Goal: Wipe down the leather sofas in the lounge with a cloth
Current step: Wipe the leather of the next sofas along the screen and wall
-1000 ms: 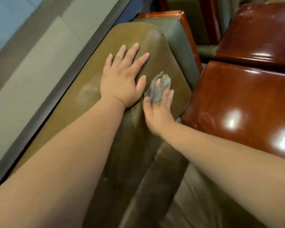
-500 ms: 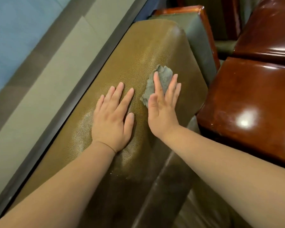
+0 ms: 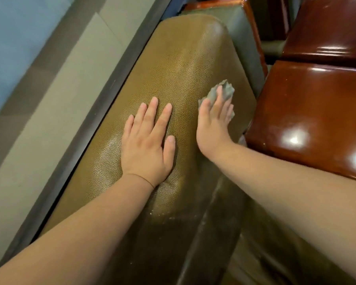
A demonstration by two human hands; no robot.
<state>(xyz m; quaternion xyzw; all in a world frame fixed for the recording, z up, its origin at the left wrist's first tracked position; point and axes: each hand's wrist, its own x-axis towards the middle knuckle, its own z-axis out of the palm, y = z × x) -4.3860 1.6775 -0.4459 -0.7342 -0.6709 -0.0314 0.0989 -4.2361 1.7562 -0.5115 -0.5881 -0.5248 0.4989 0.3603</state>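
An olive-brown leather sofa back (image 3: 185, 64) runs from the lower middle up to a rounded end at the top. My left hand (image 3: 147, 141) lies flat on its top, fingers straight and slightly spread. To its right, my right hand (image 3: 213, 122) presses a small crumpled grey cloth (image 3: 224, 92) against the sofa's right slope with straight fingers. Most of the cloth is hidden under the fingers; its far edge sticks out above them.
A glossy red-brown wooden armrest or table (image 3: 308, 112) sits close on the right, touching the sofa's edge. Another green seat with wooden trim (image 3: 245, 27) stands beyond the sofa end. On the left, a dark skirting strip (image 3: 103, 103) and a pale wall (image 3: 39, 95) run alongside.
My right hand has slid the cloth rightward from the sofa's top onto its right slope near the wooden edge. My left hand stays flat in about the same spot.
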